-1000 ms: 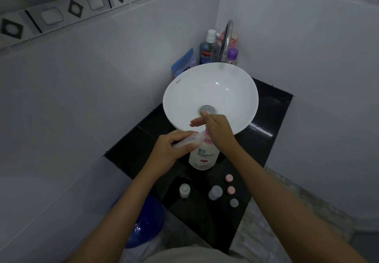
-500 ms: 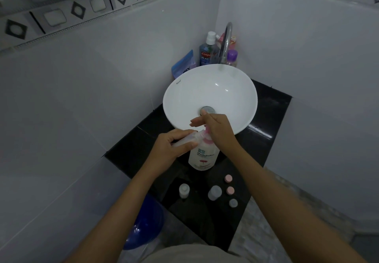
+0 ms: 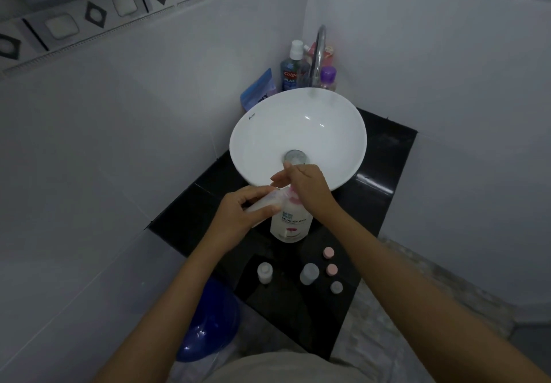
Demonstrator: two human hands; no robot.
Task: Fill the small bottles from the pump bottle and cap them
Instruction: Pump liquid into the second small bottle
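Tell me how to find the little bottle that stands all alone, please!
Start at the big white sink and come toward the person, past the pump bottle, to the near end of the black counter. A small bottle stands there on the left. Its neighbour, another bottle, has three round caps beside it, while this one has none.

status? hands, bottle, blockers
Left hand grips small bottle at pump spout. Right hand presses on pump bottle. Nothing blocking.
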